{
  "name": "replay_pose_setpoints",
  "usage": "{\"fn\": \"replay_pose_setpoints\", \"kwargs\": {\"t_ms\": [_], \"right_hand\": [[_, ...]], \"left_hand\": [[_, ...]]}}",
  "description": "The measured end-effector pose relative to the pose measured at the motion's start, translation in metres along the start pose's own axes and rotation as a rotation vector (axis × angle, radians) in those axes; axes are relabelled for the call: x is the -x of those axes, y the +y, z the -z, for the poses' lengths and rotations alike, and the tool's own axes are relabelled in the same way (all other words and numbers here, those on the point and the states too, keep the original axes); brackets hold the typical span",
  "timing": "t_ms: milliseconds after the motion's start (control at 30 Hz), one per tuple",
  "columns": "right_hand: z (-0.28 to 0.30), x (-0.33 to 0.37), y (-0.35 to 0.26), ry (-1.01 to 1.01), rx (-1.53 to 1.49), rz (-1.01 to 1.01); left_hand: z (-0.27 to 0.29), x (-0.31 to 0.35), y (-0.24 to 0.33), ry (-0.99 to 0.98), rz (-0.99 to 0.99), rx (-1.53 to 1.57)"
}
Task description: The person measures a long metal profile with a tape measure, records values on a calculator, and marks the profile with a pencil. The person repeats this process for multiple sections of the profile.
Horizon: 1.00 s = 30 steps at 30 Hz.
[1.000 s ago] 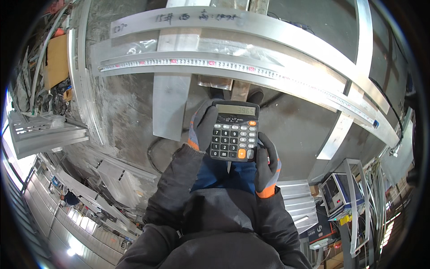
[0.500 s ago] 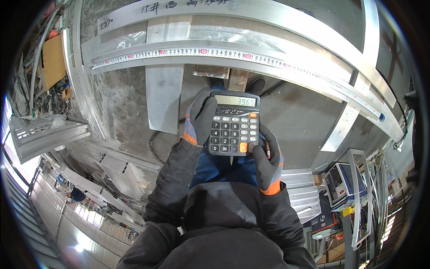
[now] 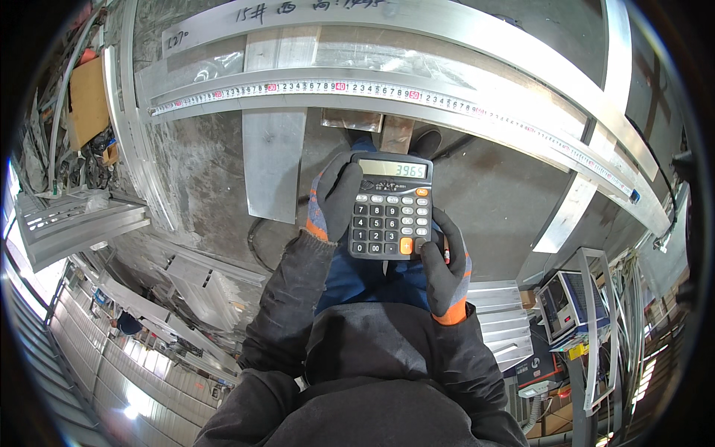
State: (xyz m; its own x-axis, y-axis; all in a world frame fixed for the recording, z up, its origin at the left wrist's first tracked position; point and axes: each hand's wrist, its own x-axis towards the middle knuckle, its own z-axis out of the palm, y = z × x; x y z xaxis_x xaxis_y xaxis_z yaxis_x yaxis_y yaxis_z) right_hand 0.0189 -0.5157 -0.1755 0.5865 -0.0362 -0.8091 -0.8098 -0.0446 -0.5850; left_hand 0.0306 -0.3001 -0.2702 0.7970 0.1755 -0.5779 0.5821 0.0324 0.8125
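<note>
A black desk calculator [image 3: 375,227] with a lit display is held upright in front of my lap. My left hand [image 3: 335,195], in a grey glove with an orange cuff, grips its left edge. At the lower right corner, my right hand [image 3: 448,264], gloved alike, is closed around the edge with the thumb on a key beside the orange one. Something small and red-and-white shows by the right fingers, too hidden to name. Beyond the calculator, a tape measure [image 3: 305,88] lies stretched along a long aluminium profile [image 3: 357,106].
A wide aluminium bar [image 3: 477,37] with handwriting lies farther off. Flat crosspieces [image 3: 272,164] run beneath the profiles. A machine with a blue side [image 3: 570,309] stands at the right. Stacked frames [image 3: 86,223] and a cardboard piece [image 3: 88,104] are at the left.
Almost nothing differs. The calculator and the view have shifted very slightly; both hands keep their hold, and the right thumb stays on the same key.
</note>
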Motion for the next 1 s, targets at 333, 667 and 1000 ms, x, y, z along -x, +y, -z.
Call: {"fn": "replay_pose_setpoints", "kwargs": {"t_ms": [333,667,1000], "right_hand": [[0.0003,0.0009,0.0046,-0.028,0.004,0.025],[-0.0007,0.0039,0.0005,-0.008,-0.019,-0.040],[0.0008,0.0033,0.0043,-0.012,-0.013,-0.024]], "left_hand": [[0.0060,0.0013,-0.0045,-0.029,0.045,-0.015],[0.0077,0.0023,-0.0043,-0.047,0.050,-0.004],[0.0039,0.0029,-0.0086,-0.028,0.027,0.035]]}}
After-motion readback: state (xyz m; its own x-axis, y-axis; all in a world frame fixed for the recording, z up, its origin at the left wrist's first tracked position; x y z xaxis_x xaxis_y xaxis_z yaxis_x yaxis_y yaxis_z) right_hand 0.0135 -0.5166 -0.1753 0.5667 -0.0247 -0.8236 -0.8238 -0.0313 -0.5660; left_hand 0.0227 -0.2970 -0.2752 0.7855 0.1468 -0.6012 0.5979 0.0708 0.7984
